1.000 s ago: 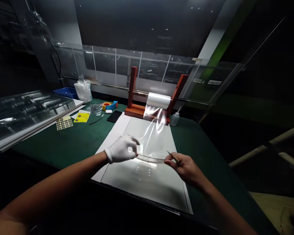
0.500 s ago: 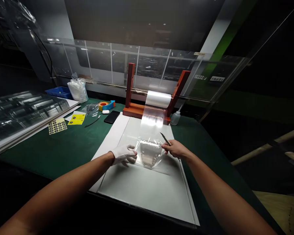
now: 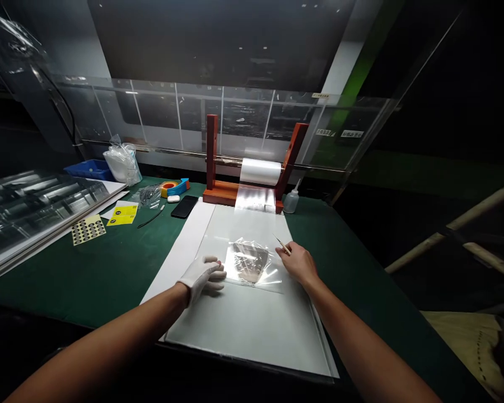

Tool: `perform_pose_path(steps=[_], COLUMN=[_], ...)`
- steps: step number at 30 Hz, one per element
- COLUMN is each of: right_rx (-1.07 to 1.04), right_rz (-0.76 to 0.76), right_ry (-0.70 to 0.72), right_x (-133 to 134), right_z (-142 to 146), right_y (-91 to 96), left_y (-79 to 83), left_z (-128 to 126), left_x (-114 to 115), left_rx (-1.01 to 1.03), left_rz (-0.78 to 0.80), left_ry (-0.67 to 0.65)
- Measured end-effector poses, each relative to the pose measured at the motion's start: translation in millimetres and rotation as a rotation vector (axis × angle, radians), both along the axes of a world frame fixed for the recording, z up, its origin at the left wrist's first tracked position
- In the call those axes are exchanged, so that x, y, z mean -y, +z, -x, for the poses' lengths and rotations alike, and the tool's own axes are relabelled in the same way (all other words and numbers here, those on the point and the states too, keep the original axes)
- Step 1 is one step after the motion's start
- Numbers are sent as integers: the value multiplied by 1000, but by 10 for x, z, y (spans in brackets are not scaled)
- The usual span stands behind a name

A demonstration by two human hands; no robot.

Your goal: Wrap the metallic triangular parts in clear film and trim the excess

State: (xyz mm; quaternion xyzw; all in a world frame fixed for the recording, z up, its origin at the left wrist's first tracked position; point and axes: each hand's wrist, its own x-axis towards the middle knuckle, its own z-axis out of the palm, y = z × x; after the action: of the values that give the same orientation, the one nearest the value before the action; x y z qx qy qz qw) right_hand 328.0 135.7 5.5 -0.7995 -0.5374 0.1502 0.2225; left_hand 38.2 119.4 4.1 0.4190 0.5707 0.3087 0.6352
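My left hand (image 3: 202, 275), in a white glove, rests on the white board (image 3: 252, 327) with its fingers curled against the left edge of a crumpled piece of clear film (image 3: 248, 262). My bare right hand (image 3: 297, 262) sits at the film's right edge and pinches a thin pointed tool (image 3: 281, 243) that sticks up and away from me. The film lies loose on the board between both hands. Behind it, a roll of clear film (image 3: 260, 171) hangs on a red-brown wooden stand (image 3: 222, 193).
The green table (image 3: 109, 260) holds a black phone (image 3: 184, 206), a tape dispenser (image 3: 175, 187), yellow label sheets (image 3: 123, 215), a dotted sticker sheet (image 3: 88, 229), a small squeeze bottle (image 3: 291, 201), a plastic bag (image 3: 121, 162) and a blue bin (image 3: 88, 168). A shiny tray (image 3: 33, 204) lies at the left.
The film held stretched between my hands has dropped and crumpled onto the board. Both hands moved away from me and lowered to the board beside it.
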Motion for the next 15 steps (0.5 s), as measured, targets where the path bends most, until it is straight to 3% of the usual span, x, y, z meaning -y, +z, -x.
perform_pose_path(steps=[4,7,11,15], right_rx=[-124,-275,-438,-532], right_rz=[-74,-111,-185,-268], right_ry=[7,-1,-23,-24], right_x=[202,336,632,1308], right_z=[-24,-20,-4,-94], right_y=[38,15,-1,-10], left_y=[52,120,215,321], left_z=[90,-114,-631,-1075], left_x=[249,245,-142,-496], left_rx=[-65,-171,-322,-363], left_rz=[-170,-351,-476,-462], left_ry=[6,-97,-260,-421])
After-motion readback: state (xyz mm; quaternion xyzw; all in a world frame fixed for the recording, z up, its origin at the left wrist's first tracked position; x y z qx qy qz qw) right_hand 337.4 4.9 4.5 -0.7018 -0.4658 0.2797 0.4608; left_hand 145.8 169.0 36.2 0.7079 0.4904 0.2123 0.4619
